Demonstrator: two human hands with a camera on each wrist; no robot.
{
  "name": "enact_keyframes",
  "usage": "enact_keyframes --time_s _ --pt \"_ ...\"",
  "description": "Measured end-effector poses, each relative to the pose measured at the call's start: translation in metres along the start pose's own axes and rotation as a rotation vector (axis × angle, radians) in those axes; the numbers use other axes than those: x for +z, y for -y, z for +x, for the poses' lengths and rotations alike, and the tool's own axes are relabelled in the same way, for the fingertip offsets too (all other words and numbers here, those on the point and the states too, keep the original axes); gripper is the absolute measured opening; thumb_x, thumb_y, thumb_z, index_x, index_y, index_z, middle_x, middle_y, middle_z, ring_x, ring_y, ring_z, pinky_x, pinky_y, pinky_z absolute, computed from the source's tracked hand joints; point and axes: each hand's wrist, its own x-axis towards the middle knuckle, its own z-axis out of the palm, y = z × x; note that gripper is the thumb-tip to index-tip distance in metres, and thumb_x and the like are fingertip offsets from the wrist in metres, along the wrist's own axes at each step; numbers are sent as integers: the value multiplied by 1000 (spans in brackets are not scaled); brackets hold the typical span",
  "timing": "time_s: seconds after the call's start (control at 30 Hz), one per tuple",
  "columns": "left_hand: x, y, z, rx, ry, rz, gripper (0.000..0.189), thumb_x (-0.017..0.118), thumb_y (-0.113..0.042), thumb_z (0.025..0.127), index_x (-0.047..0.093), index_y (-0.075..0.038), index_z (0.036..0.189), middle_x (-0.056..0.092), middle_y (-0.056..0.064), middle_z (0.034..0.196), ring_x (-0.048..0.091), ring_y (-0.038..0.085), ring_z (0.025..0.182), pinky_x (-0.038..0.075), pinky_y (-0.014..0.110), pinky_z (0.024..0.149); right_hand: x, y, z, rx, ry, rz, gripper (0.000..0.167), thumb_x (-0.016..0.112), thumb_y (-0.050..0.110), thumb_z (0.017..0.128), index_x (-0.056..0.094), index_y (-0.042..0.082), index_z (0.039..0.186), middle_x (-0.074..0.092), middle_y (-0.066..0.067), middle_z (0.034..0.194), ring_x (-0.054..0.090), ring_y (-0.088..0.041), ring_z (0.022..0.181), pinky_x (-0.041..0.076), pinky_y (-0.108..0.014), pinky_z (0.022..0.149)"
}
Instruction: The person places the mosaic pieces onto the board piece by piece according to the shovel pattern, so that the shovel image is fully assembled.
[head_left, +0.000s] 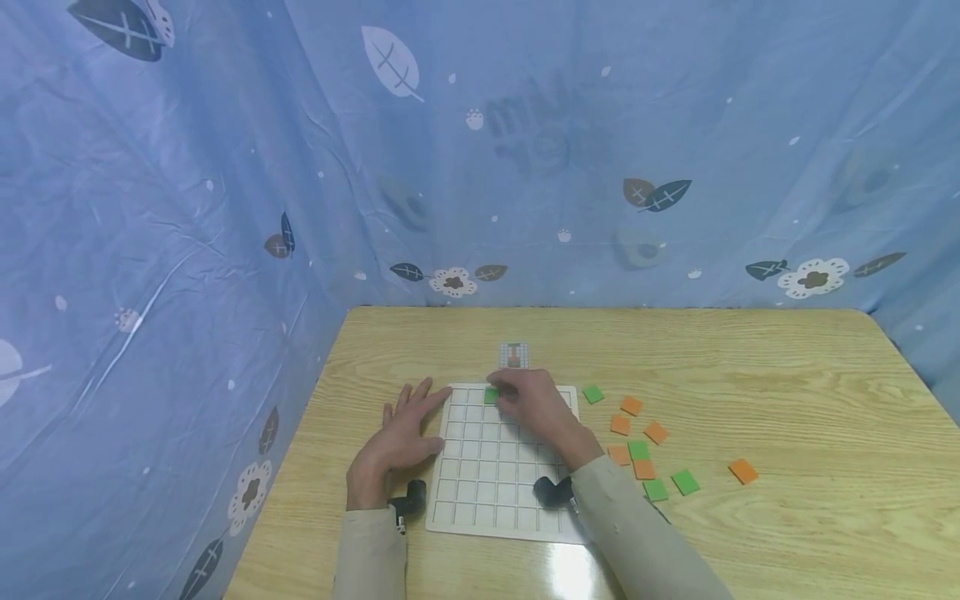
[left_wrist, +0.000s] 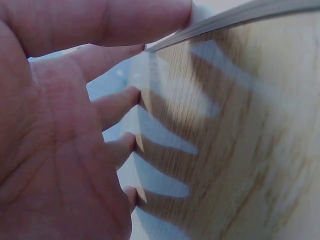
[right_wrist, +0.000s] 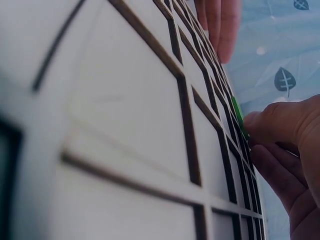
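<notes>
A white grid board [head_left: 468,492] lies on the table, its cells marked off by raised ridges. In the far row sits a small green square tile [head_left: 491,396], with the thumb and fingers of my right hand [head_left: 536,408] closed in around it. From the right wrist view, the thumb tip meets the green tile [right_wrist: 238,114] at the board's far side; the fingers partly hide the contact. My left hand [head_left: 401,437] rests at the board's left edge, fingers spread, with thumb and index finger touching the rim. Its palm [left_wrist: 60,150] holds nothing.
Beyond the board lies a small card [head_left: 513,355] printed with a grid and an orange figure. Several loose orange tiles [head_left: 656,432] and green tiles [head_left: 686,482] are scattered right of the board. A patterned blue curtain [head_left: 562,208] hangs behind and left of the table [head_left: 825,400].
</notes>
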Motion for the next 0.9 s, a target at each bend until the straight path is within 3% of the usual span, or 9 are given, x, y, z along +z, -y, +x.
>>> enact_keyframes --time_s 0.17,0.37,0.53,0.77,0.9 --pt "0 -2 0 -3 -1 4 88 73 -6 86 46 -22 168 17 17 184 -5 46 171 -9 73 133 -3 -2 -2 -33 -4 7 35 81 5 93 81 12 128 81 -4 129 76 -24 125 61 -42 110" --pt "0 -2 -1 -11 1 -1 88 73 -5 86 46 -22 168 17 16 184 -6 45 171 -11 72 133 -12 -2 -6 -71 -9 -11 36 80 6 93 81 10 129 82 -5 129 78 -24 120 63 -44 104" --pt "1 -1 -2 -22 -6 -7 88 74 -5 86 47 -23 168 17 16 184 -6 46 171 -11 71 133 -23 1 -13 -26 17 12 39 78 10 95 79 13 134 80 -3 134 77 -24 122 62 -47 106" --pt "1 1 -1 -5 -13 8 88 75 -4 85 48 -22 167 18 17 184 -5 46 171 -9 72 134 -44 -6 -32 -46 2 75 42 79 11 95 77 10 137 79 -5 137 78 -29 118 63 -50 105" --pt "2 2 0 8 -11 10 88 75 -4 85 47 -21 167 18 17 184 -5 46 171 -8 72 134 -60 -10 -50 -5 -7 132 44 83 15 95 77 10 138 77 -4 139 78 -30 120 62 -53 105"
